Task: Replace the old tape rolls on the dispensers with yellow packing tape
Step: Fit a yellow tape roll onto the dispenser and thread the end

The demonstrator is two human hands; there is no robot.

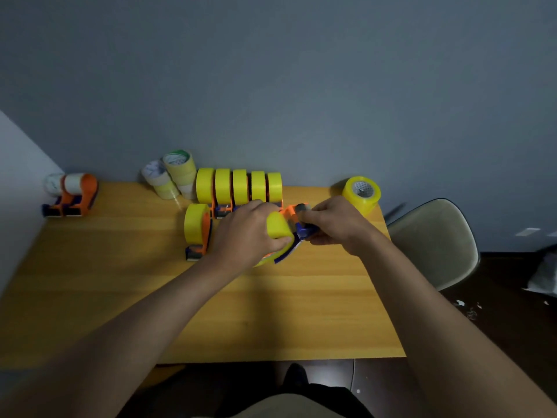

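My left hand [245, 233] grips a yellow tape roll [278, 225] seated in an orange and blue dispenser [297, 220], held just above the wooden table [120, 282]. My right hand [334, 226] pinches the dispenser's blue front end. To the left stands a dispenser loaded with yellow tape [197, 229]. Behind it a row of several dispensers with yellow rolls [239, 187] lines the wall. A loose yellow roll [361, 194] sits at the back right.
Two dispensers with pale old tape [72, 193] stand at the far left. Several clear and white rolls [171, 178] are stacked at the back. A beige chair [434, 239] stands right of the table. Scraps lie on the dark floor [470, 309].
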